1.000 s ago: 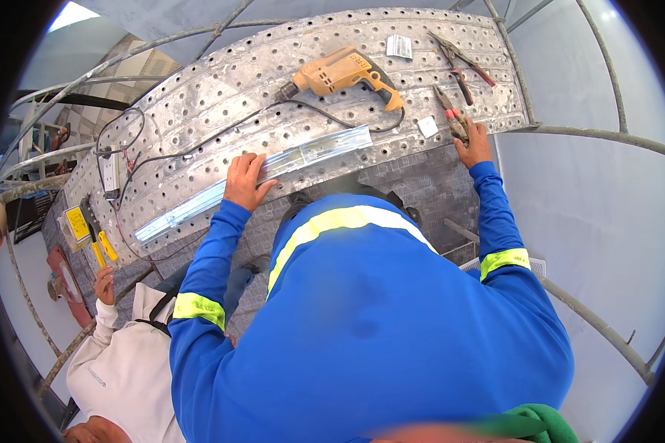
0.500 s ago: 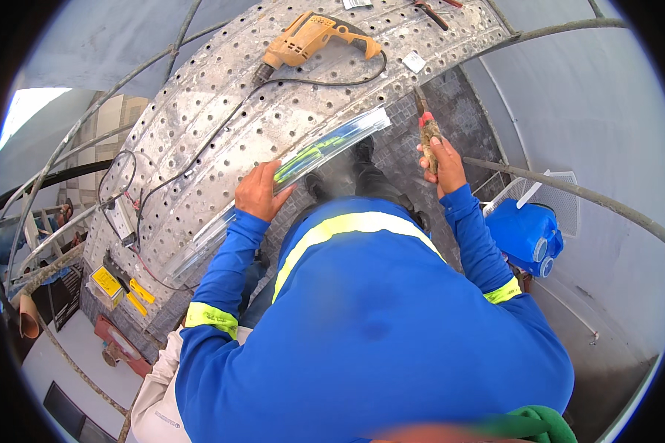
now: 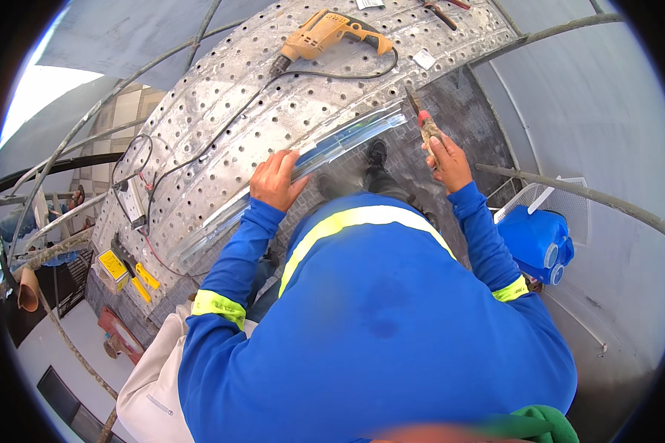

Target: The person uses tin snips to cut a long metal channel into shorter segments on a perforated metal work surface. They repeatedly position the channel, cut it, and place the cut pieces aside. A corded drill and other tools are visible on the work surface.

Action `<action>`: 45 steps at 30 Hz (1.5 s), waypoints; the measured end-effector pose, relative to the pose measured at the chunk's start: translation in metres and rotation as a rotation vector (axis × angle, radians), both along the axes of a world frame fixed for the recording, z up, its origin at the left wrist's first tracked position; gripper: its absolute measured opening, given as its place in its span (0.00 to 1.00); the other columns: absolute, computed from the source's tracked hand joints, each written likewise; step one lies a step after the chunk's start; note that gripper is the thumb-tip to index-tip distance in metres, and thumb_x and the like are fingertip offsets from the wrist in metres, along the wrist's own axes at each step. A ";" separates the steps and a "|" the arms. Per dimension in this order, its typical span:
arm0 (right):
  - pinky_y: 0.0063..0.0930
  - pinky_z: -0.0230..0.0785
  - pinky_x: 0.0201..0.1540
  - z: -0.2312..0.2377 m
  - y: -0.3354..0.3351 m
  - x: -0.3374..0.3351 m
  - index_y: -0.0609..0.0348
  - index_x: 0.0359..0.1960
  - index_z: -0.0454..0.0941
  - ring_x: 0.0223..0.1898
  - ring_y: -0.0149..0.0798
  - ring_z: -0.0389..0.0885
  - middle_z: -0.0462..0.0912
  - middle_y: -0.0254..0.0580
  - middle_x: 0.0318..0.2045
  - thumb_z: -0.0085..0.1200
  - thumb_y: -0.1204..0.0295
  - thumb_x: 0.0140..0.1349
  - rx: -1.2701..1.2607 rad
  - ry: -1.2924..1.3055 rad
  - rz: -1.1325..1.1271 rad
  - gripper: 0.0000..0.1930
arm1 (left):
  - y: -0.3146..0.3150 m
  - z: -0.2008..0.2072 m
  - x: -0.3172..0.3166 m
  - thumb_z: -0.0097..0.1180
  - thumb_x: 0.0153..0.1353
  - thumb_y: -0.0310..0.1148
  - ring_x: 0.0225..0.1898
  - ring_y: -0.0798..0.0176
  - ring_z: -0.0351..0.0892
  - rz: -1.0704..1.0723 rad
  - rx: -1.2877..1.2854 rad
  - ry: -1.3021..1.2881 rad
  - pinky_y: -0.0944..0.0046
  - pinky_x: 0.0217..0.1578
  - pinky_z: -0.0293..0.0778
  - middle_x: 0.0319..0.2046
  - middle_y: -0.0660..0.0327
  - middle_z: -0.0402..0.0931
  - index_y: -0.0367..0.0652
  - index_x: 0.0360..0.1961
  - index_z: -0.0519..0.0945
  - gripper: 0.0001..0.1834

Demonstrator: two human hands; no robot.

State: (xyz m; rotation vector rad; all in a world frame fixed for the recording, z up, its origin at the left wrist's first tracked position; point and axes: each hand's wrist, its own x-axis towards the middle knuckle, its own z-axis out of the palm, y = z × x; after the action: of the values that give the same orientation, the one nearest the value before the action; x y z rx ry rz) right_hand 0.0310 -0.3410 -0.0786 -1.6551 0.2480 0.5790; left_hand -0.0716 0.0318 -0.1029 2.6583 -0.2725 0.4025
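Note:
A long, shiny metal strip [image 3: 358, 140] lies along the near edge of the perforated metal platform. My left hand [image 3: 275, 179] grips it near its middle, fingers over the top and thumb on the near side. In my right hand [image 3: 451, 164], held beyond the strip's right end, is a knife-like tool [image 3: 429, 131] with a worn, mottled handle, a red collar and a narrow dark blade. The blade points up and away, close to the strip's end. My fingers cover part of the handle.
On the platform [image 3: 222, 111] lie a yellow drill [image 3: 321, 35] with its black cord, a power strip [image 3: 131, 204], pliers [image 3: 441, 15], yellow-handled tools [image 3: 137, 284] and a yellow box [image 3: 114, 267]. A blue jug [image 3: 537, 240] stands at right. Scaffold pipes [image 3: 569, 193] surround me.
The strip's green reflections have turned blue and grey, and it looks slightly tilted. Both hands keep their holds. The whole view has shifted a little, carrying the surroundings rightward.

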 end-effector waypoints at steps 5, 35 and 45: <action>0.12 0.59 0.21 0.002 0.000 -0.002 0.55 0.73 0.66 0.31 0.18 0.71 0.80 0.30 0.44 0.51 0.58 0.77 -0.023 -0.049 0.072 0.28 | -0.003 0.002 0.001 0.78 0.49 0.39 0.35 0.57 0.85 0.009 0.021 0.006 0.57 0.39 0.80 0.45 0.57 0.83 0.44 0.53 0.79 0.31; 0.19 0.68 0.31 0.041 0.126 -0.005 0.62 0.76 0.58 0.28 0.23 0.72 0.79 0.39 0.39 0.43 0.60 0.77 0.169 -0.507 0.765 0.30 | 0.042 -0.028 0.027 0.73 0.52 0.38 0.47 0.58 0.79 0.236 0.211 0.182 0.53 0.48 0.74 0.41 0.65 0.77 0.51 0.45 0.79 0.20; 0.22 0.66 0.27 0.056 0.163 -0.008 0.60 0.74 0.61 0.22 0.23 0.68 0.76 0.32 0.26 0.43 0.62 0.77 -0.067 -0.329 0.744 0.28 | 0.047 -0.042 0.027 0.64 0.57 0.31 0.47 0.58 0.78 0.274 0.297 0.187 0.51 0.45 0.73 0.40 0.65 0.78 0.56 0.52 0.79 0.19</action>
State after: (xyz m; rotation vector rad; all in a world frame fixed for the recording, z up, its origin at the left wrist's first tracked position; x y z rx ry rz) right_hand 0.0234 -0.1781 -0.0221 -1.8628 -0.6212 0.8332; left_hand -0.0447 0.0789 -0.1452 3.0115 0.1006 0.2053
